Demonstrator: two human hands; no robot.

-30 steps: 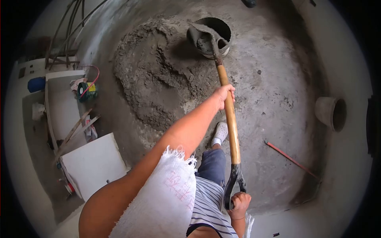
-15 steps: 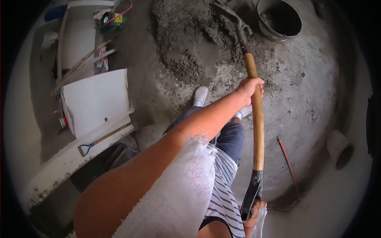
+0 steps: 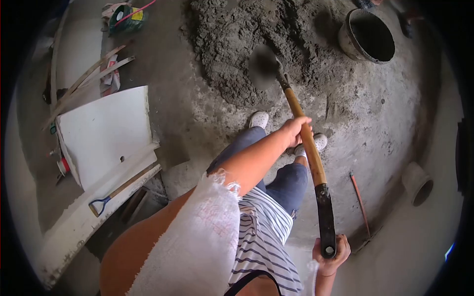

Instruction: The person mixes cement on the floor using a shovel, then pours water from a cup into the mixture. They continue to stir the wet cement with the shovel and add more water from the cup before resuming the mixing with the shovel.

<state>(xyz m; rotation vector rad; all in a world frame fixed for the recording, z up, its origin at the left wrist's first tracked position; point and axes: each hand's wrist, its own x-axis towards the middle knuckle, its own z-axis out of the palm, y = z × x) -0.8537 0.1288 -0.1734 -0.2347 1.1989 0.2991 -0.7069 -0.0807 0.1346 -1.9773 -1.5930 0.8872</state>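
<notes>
A shovel (image 3: 296,106) with a wooden shaft and a black handle end slants across my front. My left hand (image 3: 296,131) is wrapped round the middle of its shaft. My right hand (image 3: 332,254) grips the black end low on the right. At the far end, the dark blade (image 3: 264,68) is blurred and lies over the near side of a heap of wet grey mortar (image 3: 227,54). How much mortar the blade carries I cannot make out. To the right of the heap stands a round bucket (image 3: 349,43) with grey-smeared walls.
My feet in pale clogs (image 3: 258,120) are just below the heap. On the left are a white board (image 3: 106,133), wooden strips (image 3: 81,91), another blue-handled tool (image 3: 100,203) and a green container (image 3: 127,20). A red rod (image 3: 360,204) and a tipped bucket (image 3: 417,183) lie right.
The shovel's blade has come from beside the bucket back to the left, nearer my feet. My left hand has shifted left and lower; my right hand has come further into view.
</notes>
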